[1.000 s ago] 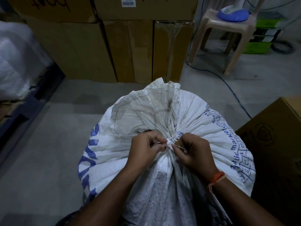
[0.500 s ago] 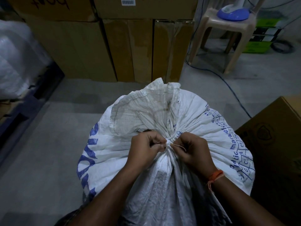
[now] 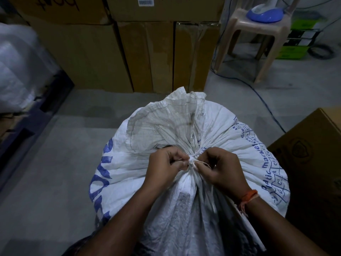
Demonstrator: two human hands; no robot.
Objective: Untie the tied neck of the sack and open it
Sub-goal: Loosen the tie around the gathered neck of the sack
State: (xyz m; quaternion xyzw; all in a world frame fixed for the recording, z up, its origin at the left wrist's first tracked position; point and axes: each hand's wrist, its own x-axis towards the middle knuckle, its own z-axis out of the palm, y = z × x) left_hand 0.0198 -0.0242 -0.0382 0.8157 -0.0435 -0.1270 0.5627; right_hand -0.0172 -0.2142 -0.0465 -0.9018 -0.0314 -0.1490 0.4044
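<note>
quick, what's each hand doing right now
Left hand: pinching the string at the sack neck.
Right hand: pinching the string's other end.

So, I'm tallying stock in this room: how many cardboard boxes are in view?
5, maybe more out of frame: two stacked at back left, one labelled over a taped one, one beside the sack.
</note>
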